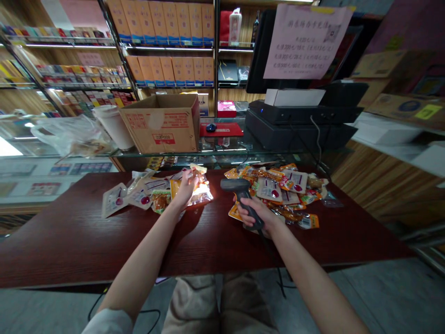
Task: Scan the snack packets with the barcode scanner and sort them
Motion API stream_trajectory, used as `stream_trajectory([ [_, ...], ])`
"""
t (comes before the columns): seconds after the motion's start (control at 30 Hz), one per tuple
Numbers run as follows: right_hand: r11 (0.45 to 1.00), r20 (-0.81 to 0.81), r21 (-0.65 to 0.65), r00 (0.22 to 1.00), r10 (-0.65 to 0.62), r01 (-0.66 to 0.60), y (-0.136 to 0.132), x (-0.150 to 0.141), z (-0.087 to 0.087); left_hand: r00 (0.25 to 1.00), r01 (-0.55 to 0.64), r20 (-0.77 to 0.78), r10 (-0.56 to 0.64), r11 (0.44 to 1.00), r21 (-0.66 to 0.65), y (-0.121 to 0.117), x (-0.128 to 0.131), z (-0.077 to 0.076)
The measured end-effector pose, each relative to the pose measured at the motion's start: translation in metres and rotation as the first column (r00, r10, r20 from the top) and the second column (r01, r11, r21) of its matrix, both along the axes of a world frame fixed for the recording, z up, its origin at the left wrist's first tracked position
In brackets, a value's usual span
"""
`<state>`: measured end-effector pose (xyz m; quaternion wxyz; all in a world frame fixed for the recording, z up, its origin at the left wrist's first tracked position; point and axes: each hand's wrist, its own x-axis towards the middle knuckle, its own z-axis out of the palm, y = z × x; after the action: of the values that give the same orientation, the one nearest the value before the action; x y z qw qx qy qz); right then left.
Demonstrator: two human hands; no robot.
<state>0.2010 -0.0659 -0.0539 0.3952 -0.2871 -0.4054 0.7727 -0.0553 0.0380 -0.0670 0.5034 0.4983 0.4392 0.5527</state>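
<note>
Food packet (202, 192): left of the barcode scanner (240, 187); gripped by the left hand (186, 186), fingers closed; presumably light, soft, slippery; best taken by a sealed edge. Barcode scanner: likely stiff; wrapped by the right hand's (262, 212) fingers.

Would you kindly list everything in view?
Table: one, reddish brown, foreground
Scanner: one, black, right of centre
Lit packet: one, orange and clear, centre
Other packets: many, orange and pale, left and right on table
Cardboard box: one, brown, behind table
Cup: one, white, left of box
Plastic bag: one, clear, left of cup
Mat: one, red, right of box
Mouse: one, dark, on mat
Monitor: one, black, upper right
Base unit: one, black, below monitor
Notice: one, pink, on monitor
Tall boxes: two rows, orange, upper left
Shelf goods: many, mixed, far left
Cartons: several, brown, far right
Left hand: one, bare, on lit packet
Right hand: one, bare, around scanner
Forearms: two, bare, foreground
Trouser legs: two, beige, below table
</note>
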Motion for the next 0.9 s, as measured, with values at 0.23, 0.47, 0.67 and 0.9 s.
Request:
stream_trajectory([
  [0.23,0.999,-0.019,0.018,0.999,-0.027,0.027,-0.003,0.003,0.001,0.935,-0.054,-0.342,0.097,0.99,0.133,-0.005,-0.008,0.006],
  [0.47,0.988,-0.043,0.065,0.989,-0.14,0.143,-0.001,0.024,0.008,0.256,-0.129,-0.838,0.482,0.876,0.464,-0.023,-0.021,0.028],
  [0.67,0.956,-0.006,0.091,0.96,-0.28,0.28,0.0,0.046,0.016,-0.007,-0.044,-0.942,0.335,0.941,0.335,-0.026,-0.017,0.02],
  [0.9,0.936,0.073,0.093,0.935,-0.346,0.34,-0.009,0.082,0.017,-0.056,0.023,-0.897,0.438,0.899,0.438,-0.027,0.003,0.018],
])
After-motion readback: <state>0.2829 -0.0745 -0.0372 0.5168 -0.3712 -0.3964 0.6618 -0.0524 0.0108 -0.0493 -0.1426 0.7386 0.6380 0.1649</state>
